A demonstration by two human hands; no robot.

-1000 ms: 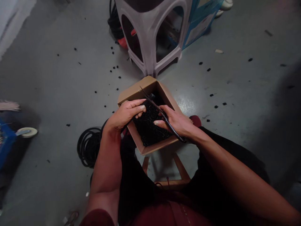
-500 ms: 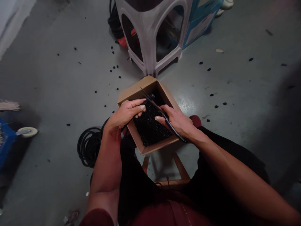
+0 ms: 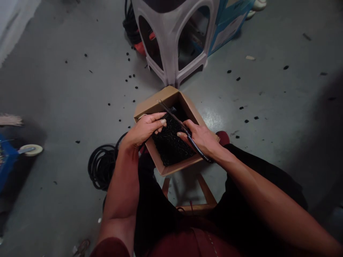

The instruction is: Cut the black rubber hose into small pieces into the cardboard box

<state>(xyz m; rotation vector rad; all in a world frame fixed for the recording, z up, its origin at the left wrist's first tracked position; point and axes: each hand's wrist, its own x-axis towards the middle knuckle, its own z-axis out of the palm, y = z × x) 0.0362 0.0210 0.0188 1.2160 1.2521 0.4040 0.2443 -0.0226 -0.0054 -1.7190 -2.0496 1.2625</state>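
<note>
The box (image 3: 158, 103) sits low between the person's knees, its bottom covered by a thick layer of black bits (image 3: 173, 146), with some cardboard showing only along the walls. Beyond the person's left elbow lies a coil (image 3: 102, 167) of black hose, many loops deep, and its end seems to rise toward the left forearm (the forearm hides the last stretch). More black bits lie scattered across the floor (image 3: 66, 107), mostly beyond the box.

Both forearms reach inward and meet over the box, elbows out to the sides. The right hand (image 3: 200, 139) pinches a black cable (image 3: 199, 151) between thumb and curled fingers, and the cable runs out past the wrist. A long, thin, dark piece (image 3: 171, 116) crosses above the box to a point near its far corner, though whether it is the cable's end or a blade is too dark to tell. The left hand (image 3: 143, 130) is curled, fingers together, just beside a dark lump (image 3: 173, 110), and what it grips, if anything, cannot be told.
</note>
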